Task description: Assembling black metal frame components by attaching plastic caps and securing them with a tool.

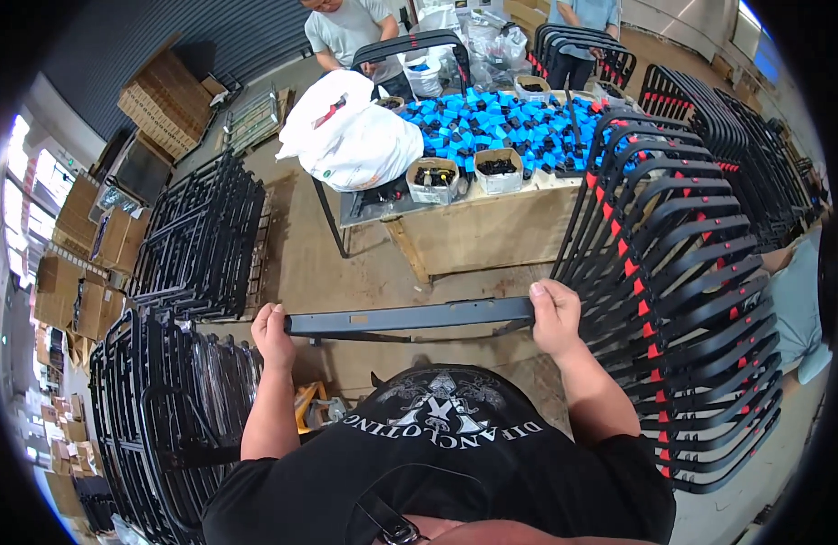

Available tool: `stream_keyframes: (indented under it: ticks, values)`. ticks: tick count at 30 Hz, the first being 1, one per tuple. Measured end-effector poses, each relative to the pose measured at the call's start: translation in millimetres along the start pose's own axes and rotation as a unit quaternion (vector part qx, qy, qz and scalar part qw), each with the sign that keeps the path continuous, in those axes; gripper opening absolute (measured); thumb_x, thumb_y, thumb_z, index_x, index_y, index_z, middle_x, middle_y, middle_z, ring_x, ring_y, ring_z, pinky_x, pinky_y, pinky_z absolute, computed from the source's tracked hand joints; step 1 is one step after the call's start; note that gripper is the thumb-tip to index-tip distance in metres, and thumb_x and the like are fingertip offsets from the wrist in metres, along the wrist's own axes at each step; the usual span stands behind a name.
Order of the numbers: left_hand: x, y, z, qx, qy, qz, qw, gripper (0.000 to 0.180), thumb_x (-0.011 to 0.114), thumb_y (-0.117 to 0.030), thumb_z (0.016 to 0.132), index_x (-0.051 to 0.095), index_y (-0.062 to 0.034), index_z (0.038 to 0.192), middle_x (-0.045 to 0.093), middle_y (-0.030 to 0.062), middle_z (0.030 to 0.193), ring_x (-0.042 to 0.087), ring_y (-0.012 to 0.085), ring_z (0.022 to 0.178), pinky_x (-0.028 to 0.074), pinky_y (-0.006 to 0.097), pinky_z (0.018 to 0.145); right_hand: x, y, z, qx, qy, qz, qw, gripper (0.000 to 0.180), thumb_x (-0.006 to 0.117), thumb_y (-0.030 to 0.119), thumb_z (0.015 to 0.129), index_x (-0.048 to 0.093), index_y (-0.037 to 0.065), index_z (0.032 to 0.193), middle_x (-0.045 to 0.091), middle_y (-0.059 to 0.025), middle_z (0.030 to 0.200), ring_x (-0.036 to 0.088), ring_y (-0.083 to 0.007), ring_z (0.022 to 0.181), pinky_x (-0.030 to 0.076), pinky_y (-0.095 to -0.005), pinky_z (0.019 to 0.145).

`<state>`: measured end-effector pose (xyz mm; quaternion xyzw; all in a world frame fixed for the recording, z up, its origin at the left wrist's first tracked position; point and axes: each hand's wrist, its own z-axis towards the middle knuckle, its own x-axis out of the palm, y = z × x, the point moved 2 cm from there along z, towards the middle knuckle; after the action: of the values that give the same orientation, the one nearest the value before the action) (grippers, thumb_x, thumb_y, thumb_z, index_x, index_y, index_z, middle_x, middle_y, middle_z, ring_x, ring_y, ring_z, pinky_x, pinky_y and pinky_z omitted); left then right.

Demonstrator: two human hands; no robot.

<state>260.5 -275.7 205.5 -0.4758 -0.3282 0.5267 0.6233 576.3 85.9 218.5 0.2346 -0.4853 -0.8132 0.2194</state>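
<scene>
A black metal frame (410, 316) stretches level in front of my body, its flat crossbar facing up. My left hand (272, 338) is closed round the bar's left end. At the other end, my right hand (556, 318) grips the corner, thumb on top. Below the crossbar a thinner lower bar partly shows; the rest of the frame is hidden. Just right of my right hand stands a row of black curved frames (682, 272) with red fittings.
Ahead is a worktable (492, 236) with a heap of blue and black pieces (492, 127), small bins (433, 182) and a white sack (351, 136). Black frames (201, 236) are stacked at left. Two people (351, 32) work behind the table; another person (800, 300) is at far right.
</scene>
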Motion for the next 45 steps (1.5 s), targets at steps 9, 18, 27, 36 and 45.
stream_keyframes:
  ticks: [9,18,27,36,45]
  values:
    - [83.8,68.6,110.2,-0.044,0.038,0.112,0.992,0.034,0.062,-0.014,0.091,0.046,-0.0038,0.062,0.039,-0.0031,0.061,0.036,0.0073,0.062,0.03,0.031,0.054,28.3,-85.0,136.2,0.089,-0.003,-0.047,0.995,0.039,0.063,0.021,0.097,0.051,-0.003,0.069,0.035,-0.005,0.059,0.036,-0.0097,0.059,0.033,-0.0332,0.053]
    - [182.3,98.5,192.1,-0.069,0.144,0.16,0.974,0.038,0.065,-0.024,0.093,0.054,0.0025,0.068,0.047,0.0079,0.057,0.046,0.0132,0.059,0.041,0.035,0.055,13.8,-186.2,223.7,0.174,-0.05,0.006,0.983,0.035,0.063,0.016,0.097,0.053,0.003,0.066,0.044,0.0078,0.064,0.041,-0.0028,0.063,0.031,-0.0276,0.055]
    - [232.0,100.0,242.7,-0.1,0.104,0.152,0.978,0.038,0.066,-0.023,0.092,0.056,0.0035,0.067,0.047,0.0037,0.057,0.044,0.01,0.06,0.039,0.033,0.055,18.5,-238.8,303.5,0.171,-0.036,-0.041,0.984,0.036,0.063,0.021,0.096,0.053,-0.001,0.069,0.042,0.0038,0.061,0.039,-0.0068,0.062,0.033,-0.0302,0.056]
    - [238.1,120.1,281.0,-0.174,0.067,0.135,0.973,0.036,0.069,-0.025,0.09,0.062,0.0035,0.068,0.054,-0.0003,0.061,0.047,0.0089,0.06,0.039,0.031,0.055,36.6,-255.8,360.1,0.197,0.05,-0.016,0.979,0.039,0.065,0.027,0.096,0.058,-0.002,0.071,0.047,0.0025,0.062,0.041,-0.0072,0.063,0.035,-0.0307,0.057]
    - [243.7,139.6,288.9,-0.187,0.051,0.124,0.973,0.036,0.068,-0.026,0.09,0.062,0.0044,0.071,0.055,0.0021,0.063,0.049,0.0099,0.063,0.042,0.031,0.059,41.6,-275.4,386.1,0.203,0.056,-0.035,0.977,0.038,0.065,0.028,0.097,0.059,0.0,0.072,0.047,0.0024,0.063,0.042,-0.0068,0.065,0.035,-0.0303,0.057]
